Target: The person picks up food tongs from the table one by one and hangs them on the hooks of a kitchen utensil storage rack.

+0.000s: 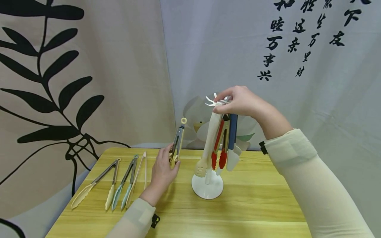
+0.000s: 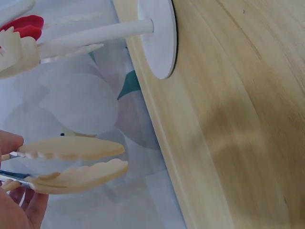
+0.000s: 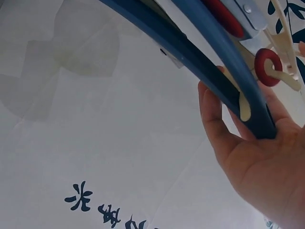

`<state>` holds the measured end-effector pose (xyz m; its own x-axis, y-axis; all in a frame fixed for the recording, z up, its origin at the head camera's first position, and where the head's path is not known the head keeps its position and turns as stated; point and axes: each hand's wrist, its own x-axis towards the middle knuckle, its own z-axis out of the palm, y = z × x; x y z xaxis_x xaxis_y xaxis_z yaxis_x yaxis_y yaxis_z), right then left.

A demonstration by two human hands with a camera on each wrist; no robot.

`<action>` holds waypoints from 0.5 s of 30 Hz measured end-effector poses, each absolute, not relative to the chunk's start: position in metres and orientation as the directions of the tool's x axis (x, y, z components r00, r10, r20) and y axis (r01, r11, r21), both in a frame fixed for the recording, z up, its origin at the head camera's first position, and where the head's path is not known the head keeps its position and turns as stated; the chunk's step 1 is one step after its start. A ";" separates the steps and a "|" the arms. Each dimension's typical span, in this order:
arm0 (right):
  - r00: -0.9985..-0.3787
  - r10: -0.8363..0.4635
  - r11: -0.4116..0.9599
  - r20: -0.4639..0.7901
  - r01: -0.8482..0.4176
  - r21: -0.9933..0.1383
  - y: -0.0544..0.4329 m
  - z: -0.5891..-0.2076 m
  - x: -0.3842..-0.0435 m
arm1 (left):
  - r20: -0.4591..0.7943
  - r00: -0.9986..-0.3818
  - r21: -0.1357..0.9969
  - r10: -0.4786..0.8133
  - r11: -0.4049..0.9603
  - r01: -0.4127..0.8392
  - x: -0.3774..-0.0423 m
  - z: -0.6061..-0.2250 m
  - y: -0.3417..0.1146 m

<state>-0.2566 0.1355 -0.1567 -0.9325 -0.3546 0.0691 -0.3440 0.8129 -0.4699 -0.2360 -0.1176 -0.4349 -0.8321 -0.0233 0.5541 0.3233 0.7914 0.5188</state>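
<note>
- The left hand point(image 1: 165, 168) pinches the tongs point(image 1: 179, 140) between thumb and fingers, near the cream tips, ring end up; they're apart from the stand point(image 1: 207, 190), right of this grip.
- Up and right, the right hand point(image 1: 239, 100) curls over the stand's hooked top; whether it also squeezes the blue tongs point(image 3: 209, 71), I can't tell.
- Just under that hand hang the red tongs point(image 1: 222, 160).
- A shove up there could, I'd guess, tip the tall stand or unhook the blue tongs; a loosened left pinch could drop its pair.
- Left of the left hand, three more pairs point(image 1: 117, 193) lie on the table point(image 1: 253, 205).
- Beyond both hands, the curtain point(image 1: 214, 49) carries black characters, one column reading 和睦万事兴; I spot no brands.
</note>
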 end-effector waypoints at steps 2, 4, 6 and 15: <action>-0.931 -0.358 0.813 0.066 -0.346 -0.469 0.137 -0.157 -0.257 | 0.551 -0.834 0.524 -0.012 0.783 0.335 -0.235 -0.434 -0.117; -0.931 -0.359 0.815 0.062 -0.345 -0.466 0.138 -0.157 -0.257 | 0.551 -0.834 0.534 -0.001 0.769 0.352 -0.235 -0.433 -0.116; -0.932 -0.357 0.815 0.058 -0.342 -0.467 0.139 -0.157 -0.257 | 0.550 -0.835 0.546 0.008 0.753 0.367 -0.234 -0.431 -0.115; -0.925 -0.377 0.802 0.032 -0.344 -0.488 0.145 -0.156 -0.260 | 0.578 -0.815 0.575 0.053 0.682 0.452 -0.232 -0.426 -0.111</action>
<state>-0.2605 0.1450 -0.1562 -0.9255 -0.3775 0.0319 -0.3440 0.8020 -0.4883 -0.2324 -0.1112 -0.4258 -0.8146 0.0532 0.5776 0.4521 0.6821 0.5747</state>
